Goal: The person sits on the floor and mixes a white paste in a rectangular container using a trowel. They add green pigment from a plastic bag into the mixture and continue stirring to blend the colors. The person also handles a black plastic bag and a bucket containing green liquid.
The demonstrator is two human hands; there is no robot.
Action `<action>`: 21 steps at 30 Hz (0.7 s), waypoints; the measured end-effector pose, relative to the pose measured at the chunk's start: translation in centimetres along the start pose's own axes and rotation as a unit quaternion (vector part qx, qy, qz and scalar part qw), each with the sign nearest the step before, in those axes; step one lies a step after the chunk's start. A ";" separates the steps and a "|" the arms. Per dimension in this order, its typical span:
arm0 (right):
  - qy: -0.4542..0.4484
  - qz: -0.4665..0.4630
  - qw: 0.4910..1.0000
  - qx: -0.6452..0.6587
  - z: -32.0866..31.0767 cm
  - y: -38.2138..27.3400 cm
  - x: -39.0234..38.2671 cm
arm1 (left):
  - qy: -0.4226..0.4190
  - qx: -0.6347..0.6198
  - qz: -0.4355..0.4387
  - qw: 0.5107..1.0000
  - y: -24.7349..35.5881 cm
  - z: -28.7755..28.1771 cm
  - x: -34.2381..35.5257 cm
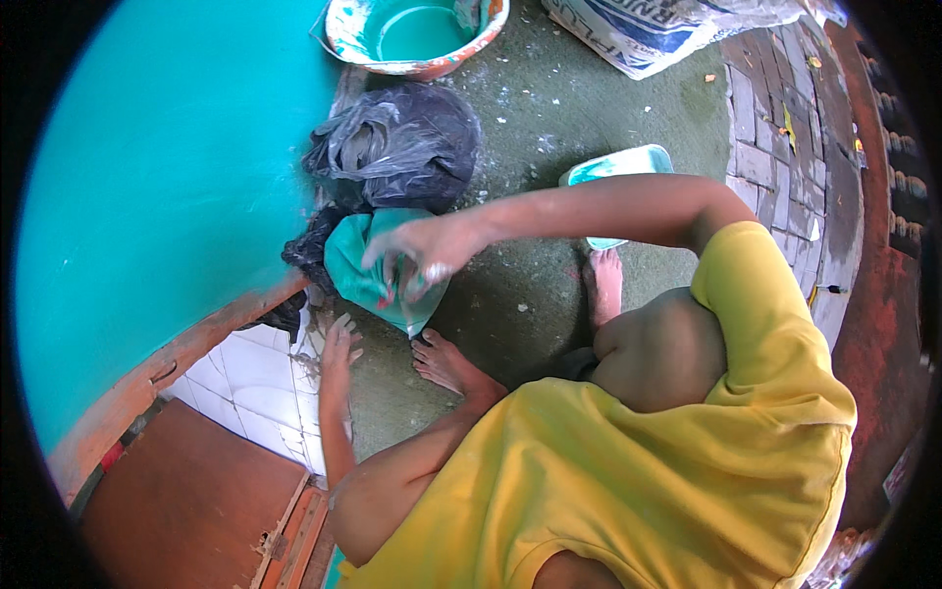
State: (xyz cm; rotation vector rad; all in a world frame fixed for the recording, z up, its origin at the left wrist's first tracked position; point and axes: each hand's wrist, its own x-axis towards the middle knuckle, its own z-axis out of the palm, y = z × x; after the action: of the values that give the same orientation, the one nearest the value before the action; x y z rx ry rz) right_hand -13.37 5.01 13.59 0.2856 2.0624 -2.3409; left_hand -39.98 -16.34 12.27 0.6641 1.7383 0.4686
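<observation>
My right hand [412,257] is over a crumpled green bag or cloth [348,257], fingers bent and blurred; whether it grips the small red-and-pale item beneath is unclear. Lower down, my left hand [340,344] has its fingers apart, holding nothing, beside white tiles [235,373] at the edge of the concrete. Just above the green bag lies a dark plastic bundle [412,147], with more black plastic [306,250] against the wall's base. My bare feet [451,368] are on the floor.
Turquoise wall [147,177] at left, brown board [182,501] lower left. A paint-smeared bucket [348,29] and printed sack [638,29] stand at the top. A white tray [613,157] with turquoise paint lies beyond my right arm. Paving [775,118] runs along the right.
</observation>
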 end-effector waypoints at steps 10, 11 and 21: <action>-0.005 -0.081 0.956 0.283 -0.6 4.7 -6.0 | -0.189 0.285 0.127 0.931 13.1 2.3 -2.6; -0.006 -0.107 0.947 0.303 -0.7 5.7 -6.4 | -0.197 0.323 0.169 0.910 14.9 3.2 -2.8; 0.269 -0.036 0.949 -0.163 -2.5 1.4 -14.4 | -0.188 0.453 0.405 0.772 23.9 13.8 -0.9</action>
State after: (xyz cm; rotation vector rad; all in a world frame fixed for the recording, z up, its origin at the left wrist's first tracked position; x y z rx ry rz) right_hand 1.27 5.61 14.00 0.9404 2.6836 -2.0639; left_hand -21.90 0.83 24.25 2.0913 1.1274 -0.0063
